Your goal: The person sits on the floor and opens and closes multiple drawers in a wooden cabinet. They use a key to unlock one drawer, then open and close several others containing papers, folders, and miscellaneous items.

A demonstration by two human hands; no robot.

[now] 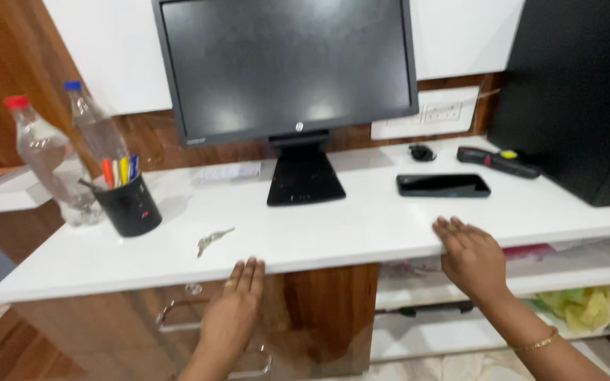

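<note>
White worktop (361,233), stiff and heavy we judge; our left hand (231,314) and right hand (471,257) rest flat at its front edge, lower frame, grips released.

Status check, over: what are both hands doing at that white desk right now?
Left hand open, fingertips at the white desk front edge. Right hand open, flat on the edge. Keys and black phone lie untouched.

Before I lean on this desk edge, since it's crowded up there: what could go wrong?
Both hands, left hand and right hand, sit at the white desk front edge. A jolt might topple the two tall plastic bottles or the pen cup. The loose key lies near the edge and could slide off.
</note>
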